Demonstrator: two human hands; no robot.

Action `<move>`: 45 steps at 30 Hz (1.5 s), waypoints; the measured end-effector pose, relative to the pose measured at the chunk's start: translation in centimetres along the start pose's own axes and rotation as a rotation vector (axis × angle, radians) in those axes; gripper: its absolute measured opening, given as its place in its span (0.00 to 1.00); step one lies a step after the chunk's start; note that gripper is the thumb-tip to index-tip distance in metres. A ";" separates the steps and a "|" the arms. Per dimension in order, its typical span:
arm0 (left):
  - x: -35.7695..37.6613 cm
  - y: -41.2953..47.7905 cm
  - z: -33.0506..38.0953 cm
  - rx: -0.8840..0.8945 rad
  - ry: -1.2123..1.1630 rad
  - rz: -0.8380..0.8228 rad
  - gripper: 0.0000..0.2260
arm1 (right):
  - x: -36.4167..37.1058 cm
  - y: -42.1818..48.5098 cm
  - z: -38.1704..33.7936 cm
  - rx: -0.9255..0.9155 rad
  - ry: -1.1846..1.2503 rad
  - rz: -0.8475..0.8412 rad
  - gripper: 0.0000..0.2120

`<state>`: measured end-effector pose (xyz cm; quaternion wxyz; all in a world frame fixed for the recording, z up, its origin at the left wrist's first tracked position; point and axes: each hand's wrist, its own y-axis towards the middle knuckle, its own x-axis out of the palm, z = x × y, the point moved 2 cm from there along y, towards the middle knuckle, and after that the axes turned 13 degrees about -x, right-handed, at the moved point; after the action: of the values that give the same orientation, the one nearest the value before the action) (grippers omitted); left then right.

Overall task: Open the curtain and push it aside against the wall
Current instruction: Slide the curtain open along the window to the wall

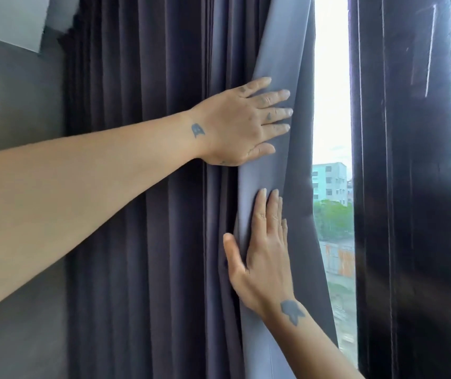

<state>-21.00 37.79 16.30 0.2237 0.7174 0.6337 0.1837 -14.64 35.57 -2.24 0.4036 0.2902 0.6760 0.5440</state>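
A dark purple curtain (150,187) hangs bunched in folds beside the grey wall (16,119) on the left. Its free edge is turned over and shows a lighter lining (281,50). My left hand (243,124) lies flat on that turned edge, fingers spread and pointing right. Lower down, my right hand (262,255) rests flat on the same edge, fingers pointing up, thumb out to the left. Neither hand is closed around the cloth.
To the right of the curtain edge a strip of window (331,132) shows bright sky, buildings and trees. A dark vertical window frame (404,187) stands further right, with more glass beyond it. A pale ceiling patch (8,17) sits at the top left.
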 end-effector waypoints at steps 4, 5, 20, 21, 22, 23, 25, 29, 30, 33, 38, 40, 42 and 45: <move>1.5 -1.1 -0.8 0.006 -0.031 0.008 0.30 | 2.2 0.2 0.1 0.002 -0.004 -0.018 0.30; 2.0 -1.4 -1.1 0.004 -0.037 0.009 0.30 | 2.7 0.3 0.1 0.003 -0.013 -0.026 0.30; 8.8 -7.1 -4.3 -0.063 -0.041 -0.172 0.24 | 12.3 2.1 -1.3 0.055 -0.063 -0.042 0.30; 9.3 -7.4 -4.5 -0.067 -0.041 -0.181 0.24 | 12.9 2.2 -1.3 0.059 -0.062 -0.041 0.30; 9.9 -7.8 -4.7 -0.070 -0.036 -0.188 0.24 | 13.6 2.3 -1.4 0.061 -0.063 -0.041 0.30; 10.4 -8.1 -4.8 -0.072 -0.031 -0.195 0.24 | 14.2 2.4 -1.4 0.062 -0.066 -0.041 0.30; 11.4 -8.7 -5.2 -0.077 -0.030 -0.208 0.24 | 15.4 2.7 -1.3 0.065 -0.071 -0.044 0.30; 13.4 -10.0 -6.0 -0.095 -0.020 -0.259 0.24 | 18.1 3.3 -0.8 0.063 -0.066 -0.055 0.31; 13.9 -10.3 -6.2 -0.098 -0.012 -0.275 0.24 | 18.8 3.4 -0.8 0.063 -0.062 -0.058 0.31; 15.5 -11.2 -6.9 -0.102 0.009 -0.293 0.24 | 21.0 3.9 -0.6 0.057 -0.051 -0.066 0.31; 18.9 -13.0 -8.2 -0.105 0.042 -0.303 0.25 | 25.5 5.0 0.1 0.045 -0.017 -0.063 0.29; 20.5 -13.8 -8.8 -0.106 0.036 -0.312 0.25 | 27.5 5.4 0.4 0.049 -0.015 -0.059 0.30; 22.3 -14.6 -9.3 -0.108 0.039 -0.323 0.25 | 29.6 6.0 0.7 0.058 -0.010 -0.054 0.31; 25.1 -15.9 -10.2 -0.114 0.049 -0.327 0.25 | 32.7 7.0 1.0 0.060 -0.004 -0.061 0.31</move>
<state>-36.51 65.09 15.50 0.2754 0.5863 0.7356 0.1983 -30.66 64.89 -3.09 0.4126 0.2824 0.6997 0.5103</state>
